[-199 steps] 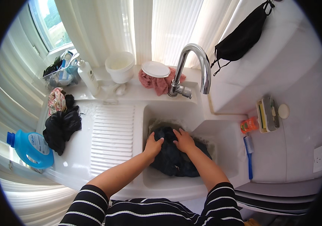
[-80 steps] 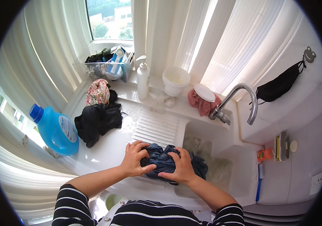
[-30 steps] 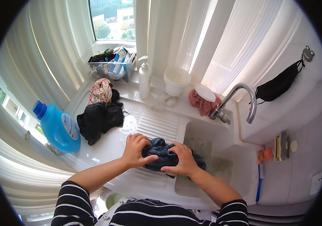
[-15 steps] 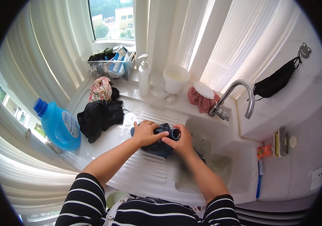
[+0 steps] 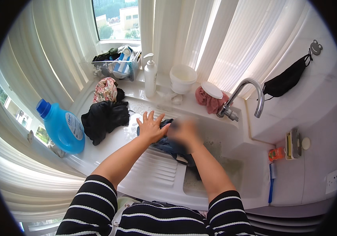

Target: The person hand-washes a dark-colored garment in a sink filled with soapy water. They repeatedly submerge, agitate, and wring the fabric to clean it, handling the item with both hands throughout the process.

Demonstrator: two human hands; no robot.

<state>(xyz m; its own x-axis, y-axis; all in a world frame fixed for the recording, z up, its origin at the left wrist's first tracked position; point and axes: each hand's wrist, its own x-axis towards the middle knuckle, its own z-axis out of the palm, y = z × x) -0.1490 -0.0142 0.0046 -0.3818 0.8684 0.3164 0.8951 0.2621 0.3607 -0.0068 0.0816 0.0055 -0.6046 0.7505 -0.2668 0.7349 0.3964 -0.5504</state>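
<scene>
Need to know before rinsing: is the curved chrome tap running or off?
Off, as far as it shows: no stream falls from the curved chrome tap spout into the white sink basin below it.

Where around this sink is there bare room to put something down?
The ribbed drainboard below the left hand is bare, as is the counter between the blue jug and the black clothes. The back ledge by the tap is crowded.

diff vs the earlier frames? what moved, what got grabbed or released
The dark wet garment came out of the sink basin and up onto the ribbed drainboard; part still trails over the sink edge. Both hands moved with it: left hand now pressing flat with fingers spread, right hand motion-blurred on the cloth. Unmoved: blue detergent bottle, black clothes pile, tap.
</scene>
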